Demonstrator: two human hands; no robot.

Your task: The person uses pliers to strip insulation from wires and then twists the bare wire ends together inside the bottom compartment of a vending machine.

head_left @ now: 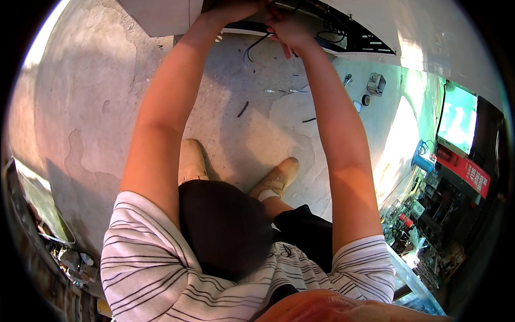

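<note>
Both my arms reach forward to the open lower compartment (316,13) of a white appliance (429,32). My left hand (238,9) is at the top edge of the view, its fingers closed and partly cut off; what they hold is too dark to make out. Close beside it, my right hand (291,33) pinches a thin black wire (259,43) that hangs below the compartment edge. One finger of that hand points down. More dark cables (333,32) loop inside the compartment to the right.
On the concrete floor (123,102) lie short wires with connectors (292,90), a black strip (243,109), a metal tool (347,79), a grey box-like part (376,84) and a black roll (366,100). Cluttered parts (424,225) and a blue object (424,158) stand at right.
</note>
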